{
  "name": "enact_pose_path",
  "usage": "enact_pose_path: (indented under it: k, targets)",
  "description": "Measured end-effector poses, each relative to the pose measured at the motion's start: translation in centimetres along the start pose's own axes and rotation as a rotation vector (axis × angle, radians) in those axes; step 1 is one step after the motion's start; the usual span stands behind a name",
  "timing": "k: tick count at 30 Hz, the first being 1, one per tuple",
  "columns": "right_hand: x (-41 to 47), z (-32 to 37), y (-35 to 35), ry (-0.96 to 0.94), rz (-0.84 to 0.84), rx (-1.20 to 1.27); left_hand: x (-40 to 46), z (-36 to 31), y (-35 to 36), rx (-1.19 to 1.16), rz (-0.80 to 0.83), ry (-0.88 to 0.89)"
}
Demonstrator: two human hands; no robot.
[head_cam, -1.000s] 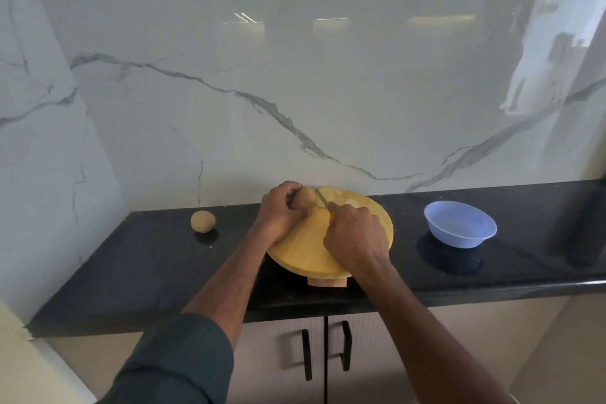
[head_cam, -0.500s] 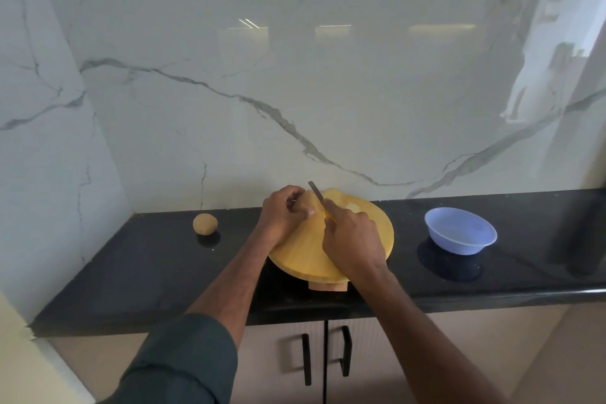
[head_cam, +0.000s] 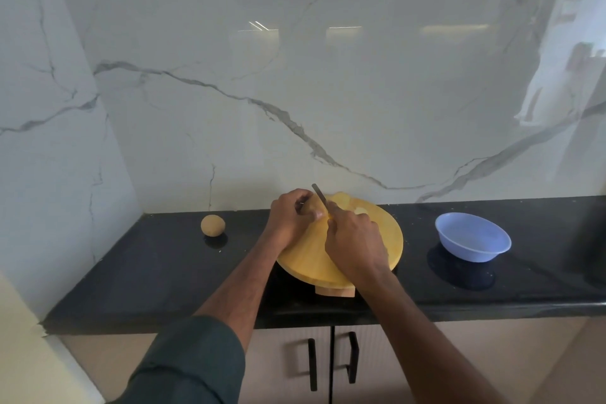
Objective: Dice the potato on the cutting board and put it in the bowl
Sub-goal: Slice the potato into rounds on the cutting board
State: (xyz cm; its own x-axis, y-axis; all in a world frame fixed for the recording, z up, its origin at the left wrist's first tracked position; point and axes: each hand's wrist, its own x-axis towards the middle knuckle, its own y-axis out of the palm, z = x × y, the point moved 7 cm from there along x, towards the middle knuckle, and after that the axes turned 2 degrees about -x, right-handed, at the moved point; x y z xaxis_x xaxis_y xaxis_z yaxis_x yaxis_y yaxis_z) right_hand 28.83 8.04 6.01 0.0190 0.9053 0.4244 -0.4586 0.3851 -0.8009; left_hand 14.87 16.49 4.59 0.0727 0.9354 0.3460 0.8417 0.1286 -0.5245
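- The left hand sits at the far left edge of the round wooden cutting board, its fingers curled round the potato and holding it down on the board.
- Only a small brown patch of that potato shows between the fingers (the rest is hidden by the hand).
- The right hand lies over the middle of the board, fingers clamped round the handle of a knife; the handle itself is covered, apart from a small yellow bit at the fingertips.
- The knife's blade rises up and away from the right hand, its tip pointing toward the wall, and runs just beside the right side of the held potato; whether the edge is in the potato I cannot tell.
- The two hands are close together, almost touching at the knuckles.
- Pale cut potato pieces lie on the far part of the board, just beyond the right hand.
- The board rests on a black worktop, with a wooden foot showing under its near edge.
- A blue bowl stands on the worktop well to the right of the board.
- A second, whole potato sits on the worktop to the left, apart from the board.
- A marble wall backs the worktop, and cabinet doors with black handles are below it.
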Motion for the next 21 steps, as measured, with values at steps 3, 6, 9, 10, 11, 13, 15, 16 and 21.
enact_pose_path:
  k: [3,6,9,10,11,13,15,16,21]
  targets:
    - [-0.1,0.0,0.2,0.0,0.012,-0.038,0.0,-0.2,0.0,0.006,-0.006,0.015]
    - [0.1,0.1,0.5,-0.008,0.014,-0.057,0.1,-0.2,0.1,0.02,-0.011,0.022]
    - [0.3,0.0,0.7,-0.006,0.012,-0.059,0.3,-0.2,0.4,0.026,0.002,0.029]
    - [0.3,0.0,0.8,-0.006,0.014,-0.057,0.4,-0.2,0.4,0.026,0.007,0.034]
    - [0.4,0.0,0.8,-0.006,0.016,-0.053,0.4,-0.2,0.5,0.026,0.013,0.039]
    - [0.7,-0.1,1.0,-0.004,0.024,-0.041,0.4,-0.3,0.6,0.031,0.02,0.048]
    - [1.1,0.0,1.1,-0.004,0.032,-0.035,0.4,-0.3,0.6,0.032,0.024,0.053]
    - [1.3,0.0,1.2,-0.006,0.034,-0.033,0.4,-0.3,0.7,0.036,0.02,0.058]
    - [2.2,0.7,1.3,-0.018,0.059,-0.037,0.4,-0.3,0.6,0.059,0.007,0.084]
